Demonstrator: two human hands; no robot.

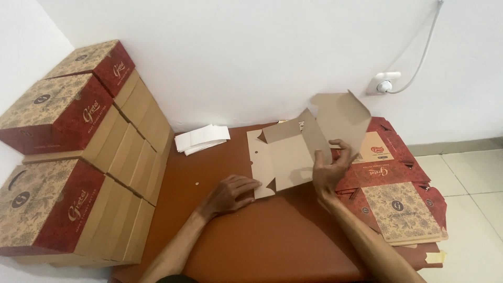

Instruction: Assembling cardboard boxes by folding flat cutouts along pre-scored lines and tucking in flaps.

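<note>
A flat brown cardboard box blank (285,157) lies plain side up on the reddish-brown table (262,241), with its right panel folded upward. My left hand (233,193) presses down on the blank's near left edge. My right hand (331,166) grips the raised fold on the blank's right side, fingers curled around the panel. The raised flap (340,118) stands tilted toward the wall.
A stack of flat red and patterned box blanks (398,199) lies at the table's right. Assembled red and tan boxes (68,157) are piled at the left. White folded papers (201,139) sit by the wall. A wall socket (384,83) with a cable is behind.
</note>
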